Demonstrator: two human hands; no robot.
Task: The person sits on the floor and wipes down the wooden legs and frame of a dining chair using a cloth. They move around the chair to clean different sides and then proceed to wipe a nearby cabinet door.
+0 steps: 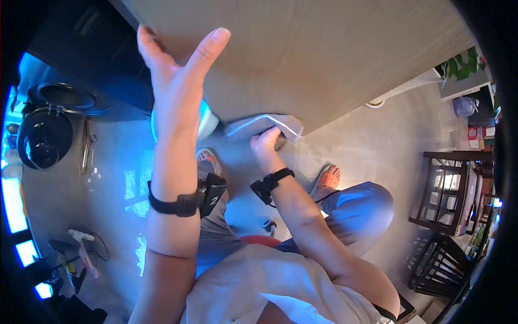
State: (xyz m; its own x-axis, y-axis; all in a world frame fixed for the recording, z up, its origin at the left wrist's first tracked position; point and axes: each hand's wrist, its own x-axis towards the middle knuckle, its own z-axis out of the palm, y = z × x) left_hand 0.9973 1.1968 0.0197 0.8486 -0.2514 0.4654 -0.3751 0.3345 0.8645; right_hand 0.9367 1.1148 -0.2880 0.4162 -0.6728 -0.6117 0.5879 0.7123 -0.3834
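A large wood-grain panel [324, 54] fills the upper part of the head view. At its left edge is my left hand [178, 75], with the thumb stretched well away from the fingers. The fingertips reach that edge and are partly hidden there. My right hand [265, 141] grips a folded grey cloth [253, 127] with a pale border. The cloth lies against the lower edge of the panel, and some of my right fingers are hidden under it. Each wrist wears a black strap with a small device.
A white rounded container [208, 123] stands behind my left forearm, beside the panel. Dark chairs [440, 264] and a clear water bottle [465, 106] are at the right. Shoes [81, 256] and a black round object [46, 137] lie on the left. A red seat [261, 240] is below me.
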